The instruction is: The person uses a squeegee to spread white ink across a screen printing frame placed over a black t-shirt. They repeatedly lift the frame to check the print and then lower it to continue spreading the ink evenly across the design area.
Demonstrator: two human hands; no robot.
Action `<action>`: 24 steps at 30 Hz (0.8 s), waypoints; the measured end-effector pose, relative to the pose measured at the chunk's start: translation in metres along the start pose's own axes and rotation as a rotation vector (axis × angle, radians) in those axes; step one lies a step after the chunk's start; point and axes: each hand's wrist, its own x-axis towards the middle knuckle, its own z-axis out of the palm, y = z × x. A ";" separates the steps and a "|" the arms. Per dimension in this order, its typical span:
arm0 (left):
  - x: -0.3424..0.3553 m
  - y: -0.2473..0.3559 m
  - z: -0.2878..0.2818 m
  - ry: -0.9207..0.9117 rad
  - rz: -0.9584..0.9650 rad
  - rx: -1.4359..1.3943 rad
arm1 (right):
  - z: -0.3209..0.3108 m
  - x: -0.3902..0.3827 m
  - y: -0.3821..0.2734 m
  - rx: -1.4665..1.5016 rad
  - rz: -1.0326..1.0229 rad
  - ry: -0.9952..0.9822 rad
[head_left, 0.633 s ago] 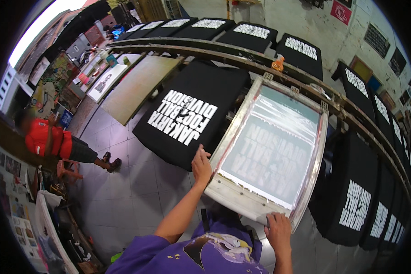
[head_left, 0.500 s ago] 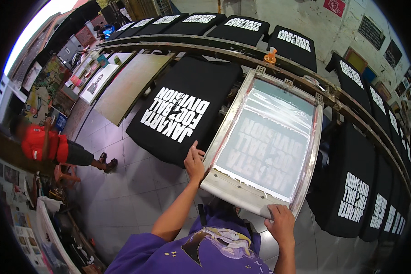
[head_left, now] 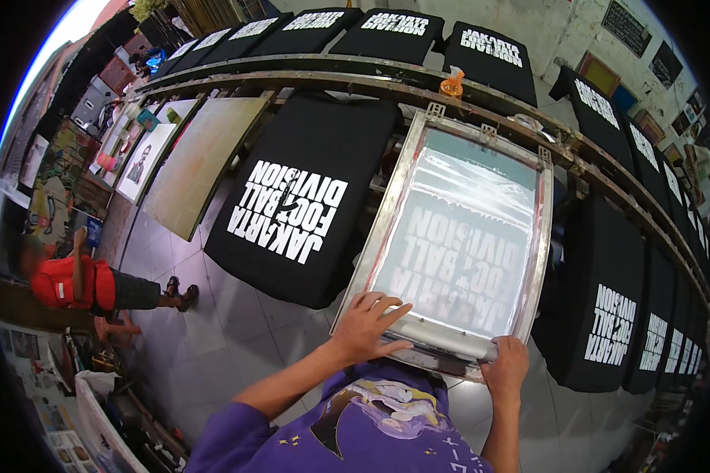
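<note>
A screen-printing frame (head_left: 541, 236) with a metal rim and a pale mesh (head_left: 473, 205) smeared with white ink lies slanted before me. Blocky lettering shows through the mesh. Along its near end rests a long pale squeegee (head_left: 450, 342). My right hand (head_left: 510, 364) has its fingers curled round the squeegee's right end. Over the near left corner of the frame, my left hand (head_left: 369, 325) is open, fingers spread toward the squeegee's left end; whether it touches is hard to see. Left of the frame is a black T-shirt (head_left: 331, 142) with white print, lying flat.
More printed black shirts (head_left: 607, 284) line the right and far sides. Metal rails (head_left: 308, 83) curve across behind the frame, with an orange bottle (head_left: 452, 82) on them. A bare board (head_left: 201, 158) lies left. A person in red (head_left: 75, 280) stands far left, near a stool (head_left: 118, 327).
My left hand has moved from the frame's left edge onto its near left corner, fingers spreading. My right hand has closed round the squeegee's end, and the squeegee has tilted. The view has shifted slightly.
</note>
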 end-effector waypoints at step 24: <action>-0.010 -0.017 0.026 -0.175 -0.013 0.138 | 0.031 -0.027 0.027 0.018 -0.110 0.214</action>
